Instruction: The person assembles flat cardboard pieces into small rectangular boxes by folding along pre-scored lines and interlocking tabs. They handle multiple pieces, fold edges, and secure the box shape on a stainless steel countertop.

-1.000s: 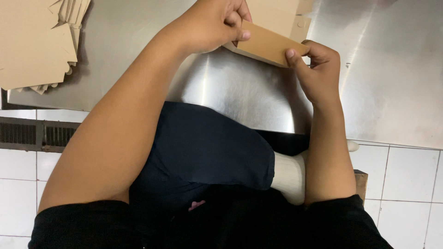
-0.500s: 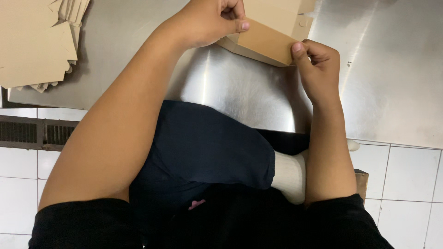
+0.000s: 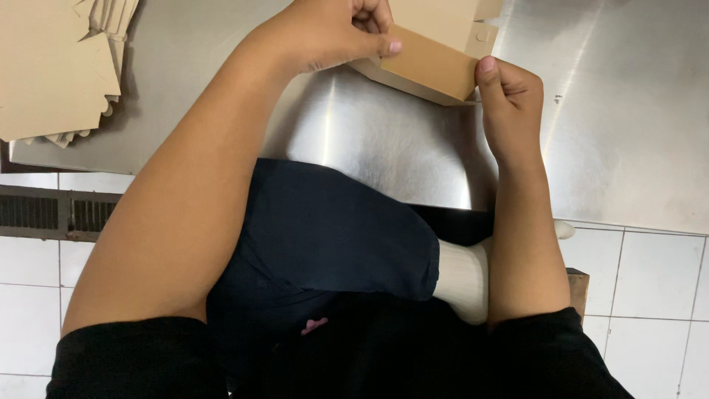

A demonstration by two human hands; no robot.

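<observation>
Head view: left hand (image 3: 325, 33) and right hand (image 3: 509, 92) are pinching opposite ends of a brown cardboard box (image 3: 432, 63), apparently mid-fold; next move likely calls for tucking the flap beside the right thumb.

The cardboard box (image 3: 432, 52) is plain tan, its near side a darker brown than the paler flap above it. The stack of flat cardboard sheets (image 3: 52, 66) is the same pale tan, unprinted. The tabletop (image 3: 620, 133) is brushed silver-grey steel with soft white glare streaks. The floor tiles (image 3: 642, 273) are white with thin grey grout lines. The sleeves (image 3: 133, 362) are black, the trousers (image 3: 332, 236) dark navy, and the sock (image 3: 461, 277) off-white.
</observation>
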